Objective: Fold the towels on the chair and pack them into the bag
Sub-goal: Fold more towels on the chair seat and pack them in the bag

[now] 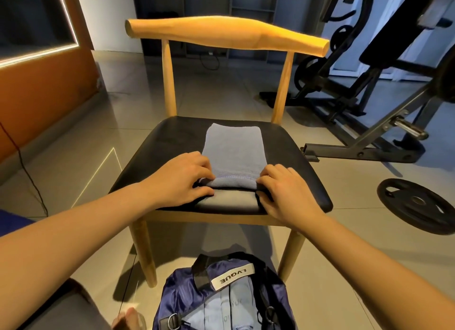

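Note:
A light blue towel (232, 152) lies folded into a narrow strip down the middle of the black seat of a wooden chair (172, 142). My left hand (182, 179) pinches the towel's near left corner, and my right hand (285, 191) pinches the near right corner. The near edge is lifted and curled over between the two hands. A dark blue bag (221, 295) with a white label stands open on the floor just in front of the chair, below my arms.
A weight bench frame (369, 142) and a black weight plate (418, 204) stand to the right of the chair. An orange wall panel (44, 95) runs along the left. A thin cable (27, 172) trails over the tiled floor.

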Available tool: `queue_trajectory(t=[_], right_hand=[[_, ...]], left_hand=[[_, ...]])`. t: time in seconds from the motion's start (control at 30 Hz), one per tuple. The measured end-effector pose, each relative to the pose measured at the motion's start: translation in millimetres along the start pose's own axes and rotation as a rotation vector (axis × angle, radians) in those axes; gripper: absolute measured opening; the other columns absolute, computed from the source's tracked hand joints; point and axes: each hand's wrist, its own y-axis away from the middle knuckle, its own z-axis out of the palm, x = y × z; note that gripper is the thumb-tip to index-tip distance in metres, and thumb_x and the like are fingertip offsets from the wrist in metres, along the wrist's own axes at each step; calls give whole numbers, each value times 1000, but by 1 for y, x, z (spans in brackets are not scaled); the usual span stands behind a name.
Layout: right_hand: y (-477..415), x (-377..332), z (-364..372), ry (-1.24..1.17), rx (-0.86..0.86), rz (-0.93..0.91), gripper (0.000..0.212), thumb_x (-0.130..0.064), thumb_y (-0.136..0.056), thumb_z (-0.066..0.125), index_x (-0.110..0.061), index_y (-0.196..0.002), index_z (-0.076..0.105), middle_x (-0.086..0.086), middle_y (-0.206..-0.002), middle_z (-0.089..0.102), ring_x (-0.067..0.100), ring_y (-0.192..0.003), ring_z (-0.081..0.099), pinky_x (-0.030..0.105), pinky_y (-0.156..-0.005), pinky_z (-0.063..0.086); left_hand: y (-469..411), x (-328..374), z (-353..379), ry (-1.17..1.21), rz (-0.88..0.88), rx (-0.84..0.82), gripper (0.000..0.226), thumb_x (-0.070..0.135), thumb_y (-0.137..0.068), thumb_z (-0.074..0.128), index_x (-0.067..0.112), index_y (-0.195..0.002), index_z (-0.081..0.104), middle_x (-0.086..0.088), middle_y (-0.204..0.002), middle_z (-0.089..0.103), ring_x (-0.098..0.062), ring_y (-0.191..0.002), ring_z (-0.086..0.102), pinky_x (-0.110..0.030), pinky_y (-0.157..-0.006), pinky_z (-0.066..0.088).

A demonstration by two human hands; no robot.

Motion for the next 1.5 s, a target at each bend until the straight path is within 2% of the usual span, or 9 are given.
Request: queue_trajectory(t=[0.2,0.33,0.4,0.63,0.8,1.03,1.17,1.37,1.5], right_hand=[[-13,0,-10,-114,-141,126,15,-23,-98,62,-18,-111,65,1,-108,59,21,-96,53,37,-84,50],[-20,4,-18,-302,-309,316,17,-15,-99,48,-10,-89,61,8,-87,62,31,-83,58,48,-74,50],[-19,0,-16,-268,-350,352,16,-14,-97,48,-11,-85,59,7,-81,61,31,-78,59,49,-71,52],[-9,-16,-10,-165,-50,320,18,-34,-103,53,-17,-108,55,0,-104,52,19,-88,53,32,-72,48],[0,-8,-2,-207,-21,220,15,-27,-104,55,-12,-103,60,2,-104,53,20,-80,50,30,-67,38],[13,9,-11,-238,-89,39,21,-41,-96,63,-25,-109,60,-10,-107,50,10,-89,50,24,-72,49],[3,12,-16,-368,-124,129,16,-34,-100,61,-21,-109,64,-9,-103,53,12,-90,54,28,-76,48],[-19,16,-27,-593,-385,338,21,-29,-104,54,-13,-101,67,3,-94,66,20,-89,63,37,-82,54],[-28,15,-17,-513,-205,427,18,-35,-101,58,-18,-97,62,-1,-93,62,18,-84,61,33,-72,52]], left_hand=[[-7,0,-1,136,-166,2,18,40,-101,59,29,-102,72,19,-95,62,-8,-93,50,-34,-87,45],[-9,5,-7,330,-332,-151,35,36,-106,49,12,-93,70,-1,-88,64,-16,-89,56,-35,-80,45],[-9,8,-5,256,-305,-171,42,38,-107,45,9,-89,71,-6,-83,64,-17,-82,57,-34,-77,47],[-3,5,14,131,-160,144,18,43,-99,58,27,-92,61,14,-88,61,-6,-82,56,-20,-74,48],[14,-1,17,177,-96,147,59,70,-99,30,28,-99,70,20,-92,60,-1,-83,58,-11,-78,47],[21,-2,15,155,-118,79,44,66,-90,53,33,-111,72,21,-102,59,-4,-96,56,-24,-81,55],[12,-3,12,375,-286,50,29,57,-94,57,34,-103,71,17,-95,66,-5,-94,60,-33,-82,56],[3,-2,9,586,-420,4,15,31,-104,54,27,-95,65,7,-95,67,-12,-92,63,-25,-80,49],[-8,-2,14,520,-491,68,14,32,-104,54,25,-96,63,9,-91,65,-11,-84,60,-26,-75,46]])
